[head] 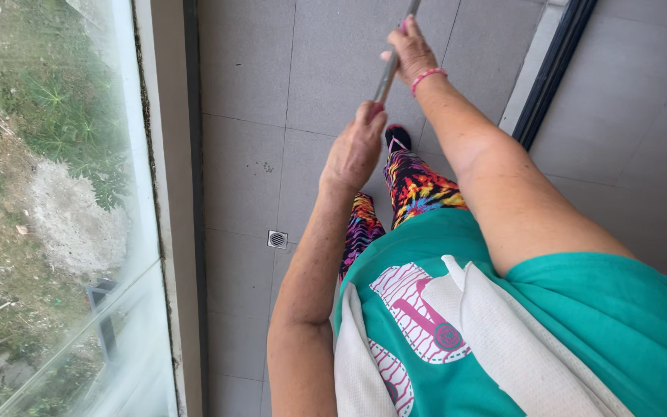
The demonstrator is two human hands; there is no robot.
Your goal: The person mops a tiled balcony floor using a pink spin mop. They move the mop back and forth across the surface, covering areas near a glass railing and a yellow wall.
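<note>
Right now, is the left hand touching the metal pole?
Touching. The head view shows the left hand closed around the pole, with the right hand gripping it higher up.

Under my hands runs a floor [248, 77] of large grey square tiles with thin joints, and below my left hand [355, 150] a small square metal drain [277, 239] sits in it. Farther left of that hand a pale ledge [165, 193] carries a glass pane [129, 255], and through it daylight shows grass and bare earth (a grey patch among weeds). To the right of my right hand [411, 52] a dark door track [553, 69] crosses the tiles.
</note>
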